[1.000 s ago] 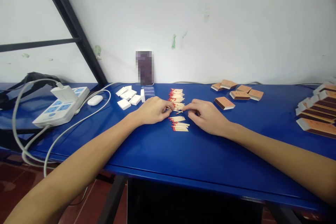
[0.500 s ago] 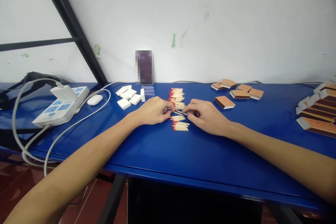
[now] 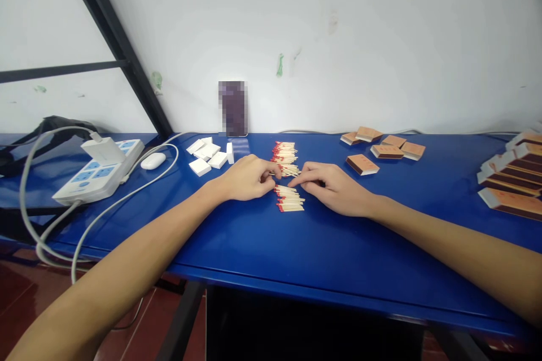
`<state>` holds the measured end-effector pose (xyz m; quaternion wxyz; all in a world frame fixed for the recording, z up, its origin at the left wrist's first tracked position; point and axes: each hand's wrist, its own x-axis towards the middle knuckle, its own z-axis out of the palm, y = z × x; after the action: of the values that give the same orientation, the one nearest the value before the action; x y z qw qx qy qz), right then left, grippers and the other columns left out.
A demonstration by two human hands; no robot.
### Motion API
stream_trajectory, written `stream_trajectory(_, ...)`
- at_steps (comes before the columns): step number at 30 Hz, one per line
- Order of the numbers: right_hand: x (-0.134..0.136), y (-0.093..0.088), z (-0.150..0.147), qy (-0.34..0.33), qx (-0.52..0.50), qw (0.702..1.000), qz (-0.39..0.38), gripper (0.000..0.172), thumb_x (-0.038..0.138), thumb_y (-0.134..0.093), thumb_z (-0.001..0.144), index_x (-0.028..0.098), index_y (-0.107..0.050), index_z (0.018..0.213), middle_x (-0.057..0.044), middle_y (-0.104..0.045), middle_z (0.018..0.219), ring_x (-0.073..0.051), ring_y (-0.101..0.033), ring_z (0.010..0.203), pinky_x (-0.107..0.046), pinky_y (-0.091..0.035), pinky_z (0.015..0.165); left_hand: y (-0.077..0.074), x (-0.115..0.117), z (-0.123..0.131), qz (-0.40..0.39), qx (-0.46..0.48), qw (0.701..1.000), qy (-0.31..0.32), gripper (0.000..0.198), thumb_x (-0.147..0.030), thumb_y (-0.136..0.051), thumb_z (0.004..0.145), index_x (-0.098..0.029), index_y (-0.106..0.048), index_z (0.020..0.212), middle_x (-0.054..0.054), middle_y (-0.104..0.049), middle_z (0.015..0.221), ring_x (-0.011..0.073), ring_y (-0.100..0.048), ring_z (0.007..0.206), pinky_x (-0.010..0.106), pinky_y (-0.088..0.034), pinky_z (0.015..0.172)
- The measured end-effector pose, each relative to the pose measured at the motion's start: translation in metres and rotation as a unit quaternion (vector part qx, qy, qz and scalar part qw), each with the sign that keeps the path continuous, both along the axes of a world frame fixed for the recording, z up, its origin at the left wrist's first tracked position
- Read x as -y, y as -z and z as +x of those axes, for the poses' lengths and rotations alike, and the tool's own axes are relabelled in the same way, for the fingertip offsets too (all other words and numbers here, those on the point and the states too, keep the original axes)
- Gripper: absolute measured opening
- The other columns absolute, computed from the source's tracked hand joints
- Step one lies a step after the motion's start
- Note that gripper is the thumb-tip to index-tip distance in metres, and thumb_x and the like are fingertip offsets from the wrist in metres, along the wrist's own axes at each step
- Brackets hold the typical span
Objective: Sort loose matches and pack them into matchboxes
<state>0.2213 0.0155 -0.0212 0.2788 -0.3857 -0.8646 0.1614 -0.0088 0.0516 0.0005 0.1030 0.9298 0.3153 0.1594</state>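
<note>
Many red-tipped matches lie in a column on the blue table, split by a narrow gap into a far pile (image 3: 287, 152) and a near group (image 3: 290, 201). My left hand (image 3: 250, 178) rests at the red heads beside the gap, thumb and index finger bent and slightly apart, with nothing visible between them. From the other side, my right hand (image 3: 332, 187) points its index finger at the far edge of the near group, touching or almost touching the matches. Its other fingers are curled, and no held match shows.
White box trays (image 3: 207, 151) lie behind my left forearm. Matchbox sleeves (image 3: 363, 164) are scattered at the back right, with stacked matchboxes (image 3: 512, 172) at the far right. A power strip (image 3: 99, 172), cables, a white case (image 3: 153, 161) and a phone (image 3: 234, 108) are also on the table (image 3: 271, 248).
The loose matches between my hands have joined the near group, and a gap of blue table now shows. My right index finger has moved slightly left and toward me.
</note>
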Motion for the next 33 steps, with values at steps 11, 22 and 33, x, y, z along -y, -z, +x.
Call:
stream_trajectory(11, -0.0041, 0.0058, 0.0011, 0.051, -0.008, 0.998, 0.031, 0.035, 0.013, -0.035, 0.088, 0.018, -0.066, 0.104, -0.005, -0.062, 0.085, -0.019, -0.057, 0.078, -0.033, -0.042, 0.073, -0.0043, 0.0012, -0.0023, -0.035, -0.025, 0.998, 0.037, 0.027, -0.01, -0.051, 0.069, -0.016, -0.066, 0.09, -0.006, -0.055, 0.053, 0.0077, -0.049, 0.049, 0.021, -0.037, 0.055)
stream_trajectory(22, 0.0008, 0.0051, -0.001, 0.011, 0.074, 0.997, 0.029, 0.022, 0.016, -0.052, 0.078, 0.021, -0.055, 0.1, 0.0, -0.055, 0.084, -0.014, -0.049, 0.07, -0.028, -0.037, 0.064, -0.0015, 0.0043, 0.0013, -0.036, -0.017, 0.998, 0.052, 0.018, -0.014, -0.052, 0.074, -0.017, -0.064, 0.087, -0.006, -0.052, 0.055, 0.0081, -0.048, 0.05, 0.021, -0.035, 0.055)
stream_trajectory(33, 0.0041, 0.0021, -0.0001, -0.003, 0.093, 0.995, 0.035, 0.024, 0.018, -0.053, 0.078, 0.023, -0.053, 0.101, 0.0, -0.054, 0.085, -0.015, -0.05, 0.071, -0.028, -0.035, 0.064, -0.0036, 0.0065, 0.0029, -0.027, -0.038, 0.997, 0.054, 0.033, -0.014, -0.05, 0.076, -0.019, -0.068, 0.103, -0.007, -0.048, 0.052, 0.0089, -0.044, 0.049, 0.021, -0.033, 0.055)
